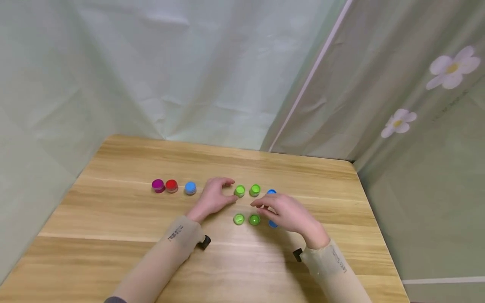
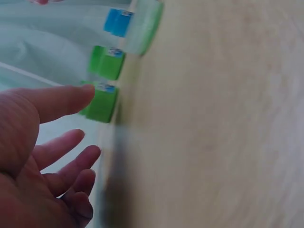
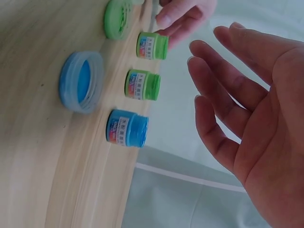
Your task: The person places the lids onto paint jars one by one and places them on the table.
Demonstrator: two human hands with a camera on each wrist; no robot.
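In the head view my left hand [image 1: 215, 195] is beside a small green paint jar [image 1: 240, 191], thumb and fingers apart. Its thumb tip overlaps the jar in the left wrist view; contact is unclear. A second green paint jar [image 1: 255, 190] and a blue paint jar [image 3: 127, 129] stand to the right, uncapped in the right wrist view. Nearer me lie two green lids [image 1: 238, 219] [image 1: 254, 219] and a blue lid [image 3: 71, 83], its hollow side showing. My right hand [image 1: 286, 212] hovers over the blue jar and lid, partly hiding both, fingers loosely bent and holding nothing.
Left of my left hand stand a purple jar [image 1: 158, 186], a red jar [image 1: 171, 186] and a light blue jar [image 1: 190, 188] in a row. The wooden table [image 1: 113, 210] ends at a pale curtain [image 1: 212, 84] behind and at the sides.
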